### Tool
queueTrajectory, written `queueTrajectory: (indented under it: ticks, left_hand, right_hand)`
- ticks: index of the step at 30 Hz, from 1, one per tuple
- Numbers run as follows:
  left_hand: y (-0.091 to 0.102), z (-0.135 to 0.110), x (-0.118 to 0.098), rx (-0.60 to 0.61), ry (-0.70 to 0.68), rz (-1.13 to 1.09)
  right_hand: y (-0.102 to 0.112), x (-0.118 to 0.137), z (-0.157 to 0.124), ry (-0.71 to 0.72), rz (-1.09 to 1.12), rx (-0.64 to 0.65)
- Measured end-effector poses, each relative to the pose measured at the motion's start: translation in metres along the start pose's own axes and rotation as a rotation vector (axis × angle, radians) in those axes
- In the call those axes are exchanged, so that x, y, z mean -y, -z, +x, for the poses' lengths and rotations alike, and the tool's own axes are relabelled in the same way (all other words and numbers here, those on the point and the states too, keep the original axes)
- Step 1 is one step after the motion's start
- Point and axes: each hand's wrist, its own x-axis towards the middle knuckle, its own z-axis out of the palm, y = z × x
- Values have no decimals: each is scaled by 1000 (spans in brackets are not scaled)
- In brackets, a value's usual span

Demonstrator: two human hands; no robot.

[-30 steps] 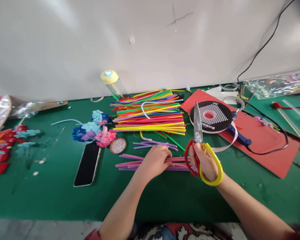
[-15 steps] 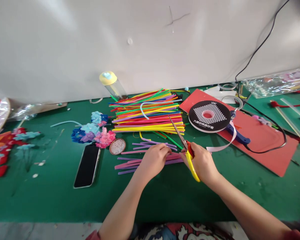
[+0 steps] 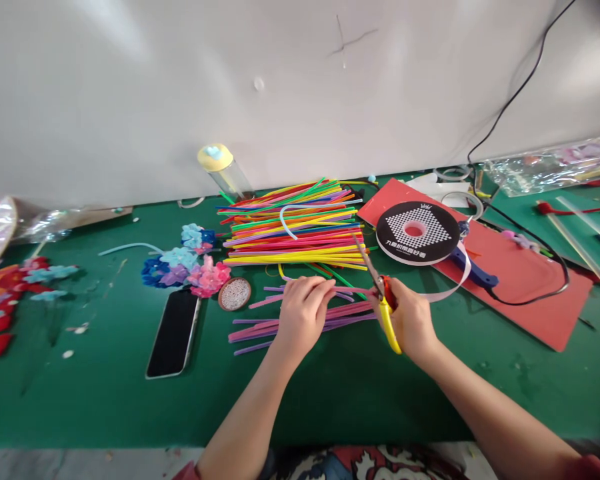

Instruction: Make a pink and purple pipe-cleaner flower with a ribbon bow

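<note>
My left hand (image 3: 306,308) is closed on a pink pipe cleaner (image 3: 353,291), which stretches across to my right hand (image 3: 407,317). In that right hand is a pair of scissors (image 3: 391,327) with yellow and red handles, its blades pointing up and to the left. The pipe cleaner's right end meets the right fingertips beside the scissors. Below the hands lie pink and purple pipe cleaners (image 3: 255,330) in a loose row. Just beyond is a large bundle of many-coloured pipe cleaners (image 3: 295,233).
Left of the hands are a phone (image 3: 174,333), a round dish of small beads (image 3: 235,294) and pipe-cleaner flowers (image 3: 207,273). On the right, a ribbon spool (image 3: 417,233) and a blue-handled tool with a cord (image 3: 475,267) lie on a red board (image 3: 530,300). A yellow-lidded clear container (image 3: 225,170) leans at the back.
My hands have moved slightly apart and a little up, and the pink pipe cleaner now shows stretched between them. The scissors have shifted right, still in my right hand.
</note>
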Motion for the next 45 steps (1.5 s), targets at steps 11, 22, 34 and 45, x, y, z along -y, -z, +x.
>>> queueTrajectory:
  ticks: [11, 22, 34, 45]
  left_hand:
    - [1, 0, -1, -19, 268, -201]
    - [-12, -1, -23, 305, 1116, -1415]
    - [-15, -1, -28, 229, 1184, -1428]
    - [-20, -6, -36, 175, 1168, -1488]
  right_hand:
    - [23, 6, 14, -256, 573, -279]
    - [16, 18, 7, -368, 1024, 141]
    - [0, 21, -6, -232, 676, 401]
    - [-7, 14, -9, -197, 431, 363]
